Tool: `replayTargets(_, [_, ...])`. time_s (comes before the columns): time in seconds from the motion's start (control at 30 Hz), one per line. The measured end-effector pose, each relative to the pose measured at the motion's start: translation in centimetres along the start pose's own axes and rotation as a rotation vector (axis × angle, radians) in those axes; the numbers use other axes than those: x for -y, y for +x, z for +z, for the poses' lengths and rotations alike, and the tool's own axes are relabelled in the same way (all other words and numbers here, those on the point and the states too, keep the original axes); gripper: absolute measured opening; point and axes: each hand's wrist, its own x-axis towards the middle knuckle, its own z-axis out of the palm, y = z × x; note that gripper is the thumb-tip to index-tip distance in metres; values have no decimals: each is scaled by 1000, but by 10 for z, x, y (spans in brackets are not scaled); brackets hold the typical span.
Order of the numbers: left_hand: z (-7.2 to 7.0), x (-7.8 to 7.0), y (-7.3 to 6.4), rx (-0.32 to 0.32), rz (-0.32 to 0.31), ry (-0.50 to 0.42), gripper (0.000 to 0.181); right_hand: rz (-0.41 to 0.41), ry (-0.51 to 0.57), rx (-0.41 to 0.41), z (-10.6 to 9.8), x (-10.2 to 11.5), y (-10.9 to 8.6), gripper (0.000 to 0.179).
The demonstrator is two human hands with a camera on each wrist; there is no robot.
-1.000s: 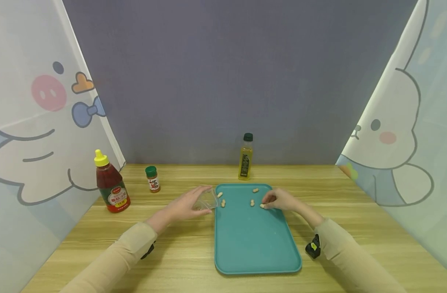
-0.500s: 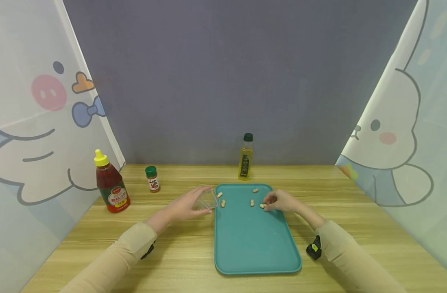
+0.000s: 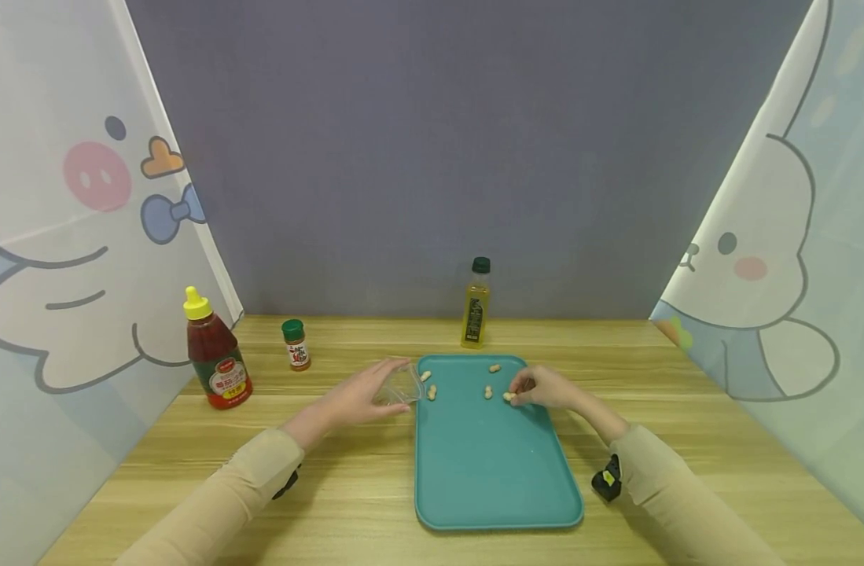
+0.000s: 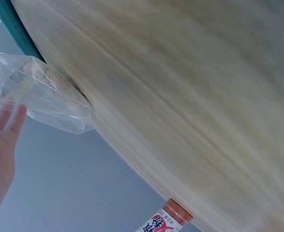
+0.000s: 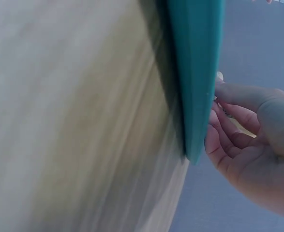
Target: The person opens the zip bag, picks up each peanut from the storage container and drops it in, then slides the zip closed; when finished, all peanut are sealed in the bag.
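My left hand (image 3: 366, 395) holds a clear plastic bag (image 3: 402, 384) beside the left edge of a teal tray (image 3: 498, 472), thumb on the near side and fingers on the far side. In the left wrist view the crinkled bag (image 4: 59, 104) shows a tan peanut shape in or behind it; which, I cannot tell. At the tray's upper right, my right hand (image 3: 545, 387) pinches a peanut (image 3: 509, 397) with thumb and fingertips. Other peanuts lie on the tray: one in the middle (image 3: 488, 392), one farther back (image 3: 494, 368), and two at the left, including a peanut (image 3: 432, 392) near the bag.
Behind the tray stands an oil bottle (image 3: 476, 306) with a dark cap. Toward the left are a small green-capped spice jar (image 3: 296, 346) and a red sauce bottle (image 3: 218, 354) with a yellow top. A grey panel (image 3: 432, 157) rises behind the wooden table (image 3: 347, 487).
Over the last second my right hand has shifted very slightly right at the peanut. The left hand and the bag stay in place.
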Motion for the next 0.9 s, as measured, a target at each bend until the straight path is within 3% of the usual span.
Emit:
replayTargets(0.3, [-1, -1, 1, 10, 5, 2, 80, -22, -22, -16, -4, 15, 9, 16])
replayTargets(0.63, [0, 1, 1, 12, 10, 10, 81, -50, 14, 2, 3, 47, 25, 16])
replayTargets(0.9, [-1, 0, 1, 16, 2, 6, 82, -124, -9, 4, 11, 68, 40, 16])
